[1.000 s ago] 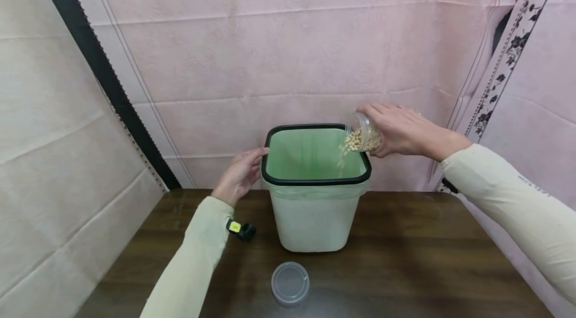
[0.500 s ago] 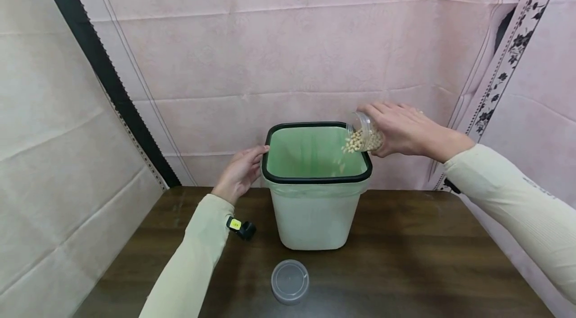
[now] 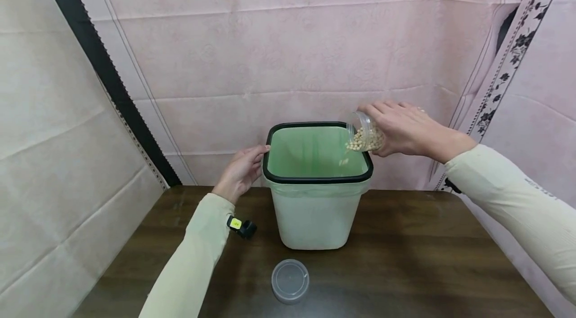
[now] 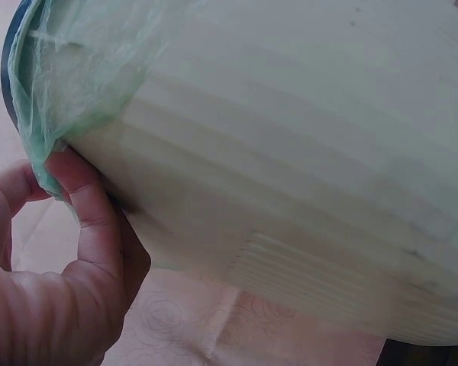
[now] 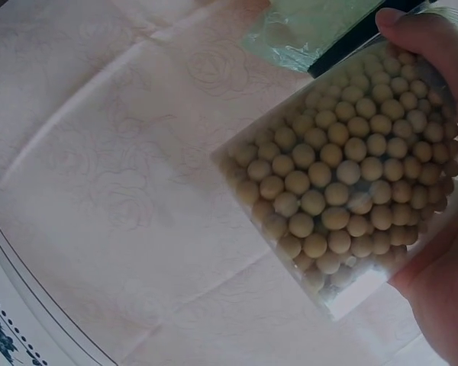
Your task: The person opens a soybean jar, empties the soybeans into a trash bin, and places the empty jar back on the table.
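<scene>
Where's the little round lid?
In the head view, the lid lies on the brown table at the bottom centre, in front of the bin and right of the left sleeve.

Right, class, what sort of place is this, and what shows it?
Probably a makeshift filming booth: creased, pale sheets hang behind a brown, wood-look table and to both sides, and a black device, perhaps a camera, is worn at the cuff of the left sleeve.
</scene>
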Demonstrator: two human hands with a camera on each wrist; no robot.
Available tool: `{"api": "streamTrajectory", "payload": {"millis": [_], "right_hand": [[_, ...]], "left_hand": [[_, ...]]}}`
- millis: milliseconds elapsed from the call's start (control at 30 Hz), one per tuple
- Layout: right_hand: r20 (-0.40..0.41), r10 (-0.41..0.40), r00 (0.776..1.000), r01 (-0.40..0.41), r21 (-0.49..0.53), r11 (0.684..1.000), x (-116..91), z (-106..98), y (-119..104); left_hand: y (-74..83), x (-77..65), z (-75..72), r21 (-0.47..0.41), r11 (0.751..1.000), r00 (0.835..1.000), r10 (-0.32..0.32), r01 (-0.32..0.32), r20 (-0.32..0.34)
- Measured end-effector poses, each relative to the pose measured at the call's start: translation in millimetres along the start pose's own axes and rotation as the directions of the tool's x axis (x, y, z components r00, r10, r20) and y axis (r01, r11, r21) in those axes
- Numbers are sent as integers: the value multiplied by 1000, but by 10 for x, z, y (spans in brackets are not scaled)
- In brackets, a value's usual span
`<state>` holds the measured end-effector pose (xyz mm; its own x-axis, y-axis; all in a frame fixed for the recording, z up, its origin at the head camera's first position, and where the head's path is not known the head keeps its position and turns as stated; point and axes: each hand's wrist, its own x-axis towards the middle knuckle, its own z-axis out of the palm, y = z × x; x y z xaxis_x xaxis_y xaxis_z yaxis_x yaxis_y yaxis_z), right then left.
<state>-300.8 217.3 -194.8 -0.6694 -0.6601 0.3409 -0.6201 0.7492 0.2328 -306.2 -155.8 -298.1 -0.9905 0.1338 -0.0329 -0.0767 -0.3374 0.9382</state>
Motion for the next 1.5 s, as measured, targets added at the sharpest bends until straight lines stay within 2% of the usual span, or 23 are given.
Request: {"api": "streamTrajectory", "payload": {"millis": [300,1500], "right_hand": [[-23,-38,999,38,-19,999,19,-4,-24],[-48,-53,997,51,-47,998,12,-36,-30]], "left_hand": [[-9,-12,-6,-4,1000,1000,7,-7,1],[9,-13,4,20,1000,1000,-10,10,-7]]}}
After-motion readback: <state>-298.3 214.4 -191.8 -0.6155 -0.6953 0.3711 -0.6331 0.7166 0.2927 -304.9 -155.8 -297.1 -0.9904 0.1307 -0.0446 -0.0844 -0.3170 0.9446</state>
